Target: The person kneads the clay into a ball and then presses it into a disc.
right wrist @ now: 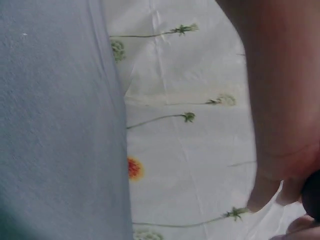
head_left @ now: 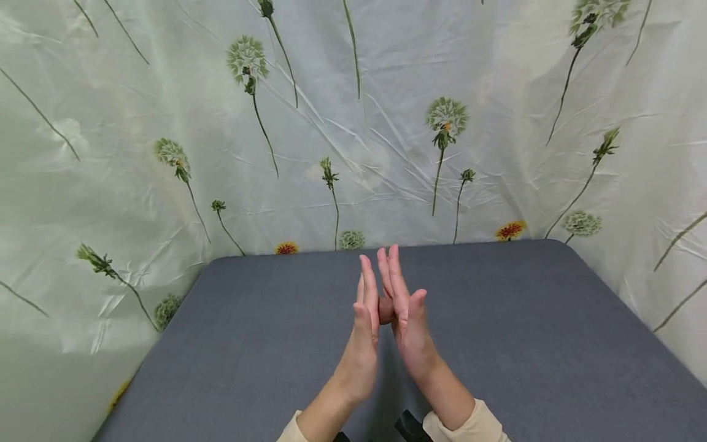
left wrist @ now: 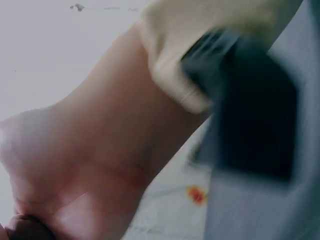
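Observation:
Above the table, in the head view, my left hand (head_left: 364, 337) and right hand (head_left: 413, 334) face each other palm to palm. Their fingers are straight and point up and away. A small rounded brown lump (head_left: 386, 310), ball-like, is held between the two palms, partly covered by them. It shows as a dark round edge beside a palm at the lower left corner of the left wrist view (left wrist: 30, 229). At the right edge of the right wrist view, the dark lump (right wrist: 313, 196) sits against a hand, cut off by the frame.
A grey cloth-covered table (head_left: 265, 325) lies under the hands. Behind and beside it hangs a pale curtain (head_left: 386, 153) printed with dandelions and red-yellow flowers. Cream sleeves (head_left: 469, 423) and a black wrist device (head_left: 411, 425) are near the bottom edge.

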Motion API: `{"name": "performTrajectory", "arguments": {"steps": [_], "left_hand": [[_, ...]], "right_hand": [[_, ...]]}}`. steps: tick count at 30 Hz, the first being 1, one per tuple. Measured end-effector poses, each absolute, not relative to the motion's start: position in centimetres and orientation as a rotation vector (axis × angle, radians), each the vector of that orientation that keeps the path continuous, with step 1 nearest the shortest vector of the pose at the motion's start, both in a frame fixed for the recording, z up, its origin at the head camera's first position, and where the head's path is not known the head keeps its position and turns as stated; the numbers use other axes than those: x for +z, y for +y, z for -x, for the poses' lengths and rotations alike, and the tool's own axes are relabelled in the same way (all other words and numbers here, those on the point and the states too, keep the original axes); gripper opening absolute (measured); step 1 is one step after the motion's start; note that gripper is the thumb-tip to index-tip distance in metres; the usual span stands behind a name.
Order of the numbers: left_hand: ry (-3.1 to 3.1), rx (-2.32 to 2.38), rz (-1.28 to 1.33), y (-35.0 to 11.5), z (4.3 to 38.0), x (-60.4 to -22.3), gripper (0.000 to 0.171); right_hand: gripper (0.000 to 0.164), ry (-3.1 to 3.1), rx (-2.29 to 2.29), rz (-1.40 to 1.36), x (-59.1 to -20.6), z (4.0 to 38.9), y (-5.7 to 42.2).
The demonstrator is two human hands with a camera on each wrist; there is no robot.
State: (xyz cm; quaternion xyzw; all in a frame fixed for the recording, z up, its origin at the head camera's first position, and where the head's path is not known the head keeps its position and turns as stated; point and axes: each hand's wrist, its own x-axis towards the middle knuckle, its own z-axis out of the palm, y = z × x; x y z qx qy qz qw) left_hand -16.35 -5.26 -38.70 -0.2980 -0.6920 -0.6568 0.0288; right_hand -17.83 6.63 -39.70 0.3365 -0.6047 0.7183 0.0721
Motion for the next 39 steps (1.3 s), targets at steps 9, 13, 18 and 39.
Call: {"name": "performTrajectory", "arguments": {"steps": [9,13,18,39], "left_hand": [[-2.126,-2.008,0.711,-7.5,18.2,-37.8,0.078],[-2.18,-2.053,0.749,-6.4,18.0,-38.7,0.079],[-2.212,-2.072,0.874,-4.7,16.6,-39.5,0.072],[-2.158,-2.173,0.794,-5.5,17.2,-38.9,0.075]], "right_hand": [[0.082,-1.847,2.124,-1.087,-41.0,16.6,4.1],[0.082,-1.817,2.069,-1.024,-40.1,16.7,5.2],[0.083,-1.821,2.07,-0.955,-39.2,17.5,7.3],[0.078,-1.855,2.045,-0.924,-39.6,16.9,6.0]]}}
